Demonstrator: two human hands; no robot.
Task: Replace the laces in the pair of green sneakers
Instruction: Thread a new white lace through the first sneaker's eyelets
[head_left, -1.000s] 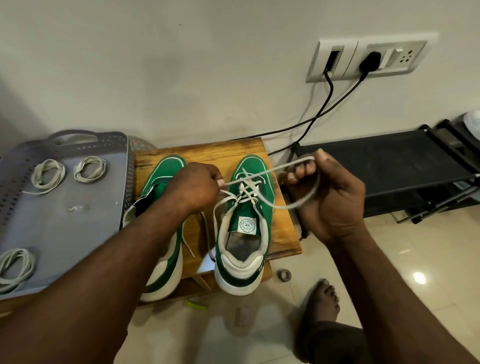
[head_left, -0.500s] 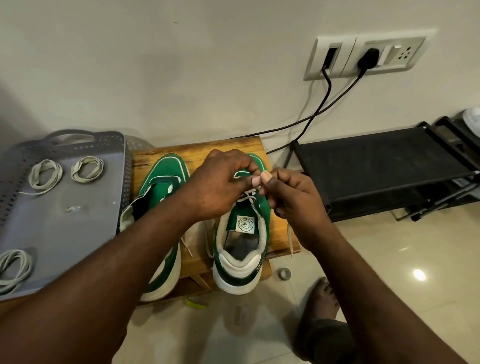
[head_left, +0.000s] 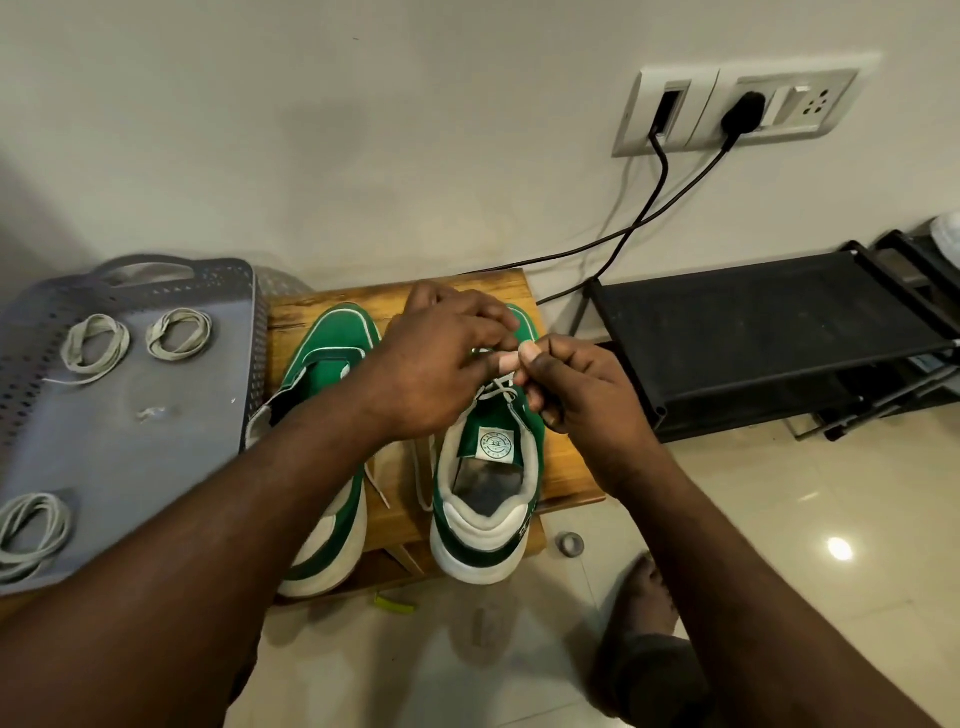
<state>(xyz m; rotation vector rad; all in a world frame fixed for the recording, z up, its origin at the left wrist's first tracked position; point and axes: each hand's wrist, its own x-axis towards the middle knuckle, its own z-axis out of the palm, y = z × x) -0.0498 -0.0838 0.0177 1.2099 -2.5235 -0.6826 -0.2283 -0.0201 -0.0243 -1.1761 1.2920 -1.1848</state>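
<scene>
Two green sneakers stand side by side on a small wooden stool (head_left: 563, 470). The right sneaker (head_left: 485, 499) has a white lace (head_left: 496, 389) threaded across its upper eyelets. My left hand (head_left: 441, 364) and my right hand (head_left: 576, 382) meet over those eyelets, and each pinches the lace between thumb and fingers. A loose lace end (head_left: 423, 478) hangs between the shoes. The left sneaker (head_left: 324, 364) is partly hidden under my left forearm.
A grey perforated tray (head_left: 130, 457) at the left holds three coiled laces (head_left: 96, 343). A black shoe rack (head_left: 769, 332) stands to the right. Two black cables (head_left: 649, 208) run down from wall sockets. On the tiled floor lie a small tape roll (head_left: 570, 544) and my bare foot (head_left: 641, 597).
My right hand, which held a wide lace loop out to the right, has come in to meet my left hand over the right sneaker's eyelets. The loop is gone.
</scene>
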